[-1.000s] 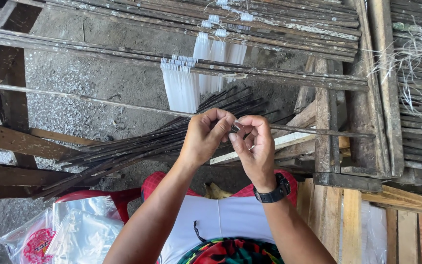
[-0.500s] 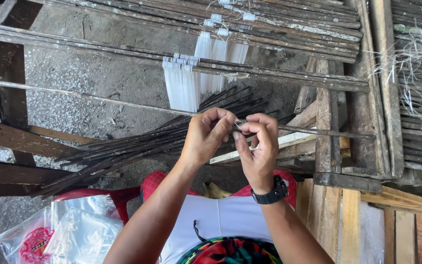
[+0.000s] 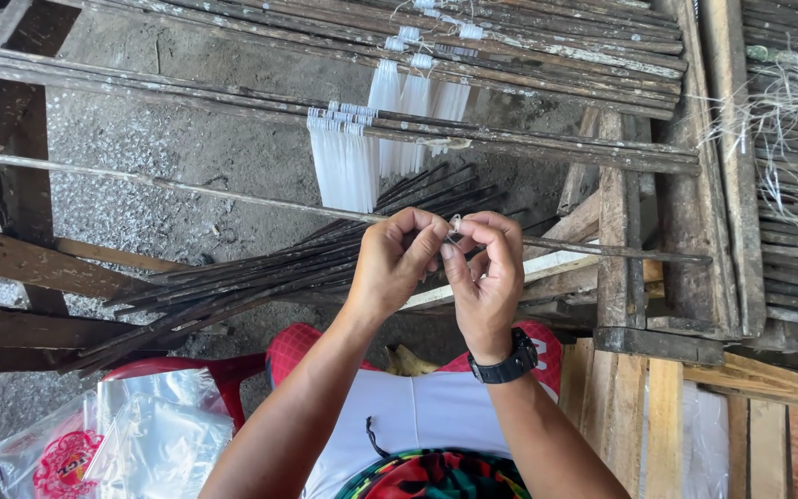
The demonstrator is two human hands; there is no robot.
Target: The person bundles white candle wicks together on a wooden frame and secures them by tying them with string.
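Head view looks down on a small pale strand [image 3: 455, 225] pinched between the fingertips of both hands, just above a thin horizontal rod [image 3: 233, 196] that runs across the wooden frame [image 3: 621, 222]. Left hand [image 3: 394, 263] has its fingers curled tight, thumb and forefinger closed on the strand from the left; right hand [image 3: 487, 273] meets it from the right, thumb and forefinger likewise nipped together on the same bit (what the strand is made of is too small to tell). The two hands touch at the fingertips. A black wristwatch [image 3: 507, 362] sits on the right wrist.

Behind the hands, a bundle of dark thin sticks [image 3: 260, 277] lies slanting from lower left toward the middle of the frame. Above, white fringe-like strands [image 3: 344, 166] hang from long weathered sticks [image 3: 510, 139] laid crosswise near the frame's top edge. Loose pale fibres [image 3: 791, 120] tangle at the right edge. Clear plastic bags [image 3: 154, 430] lie at the lower left corner, beside a red seat [image 3: 233, 370], and pale wooden planks [image 3: 667, 425] show at the lower right.
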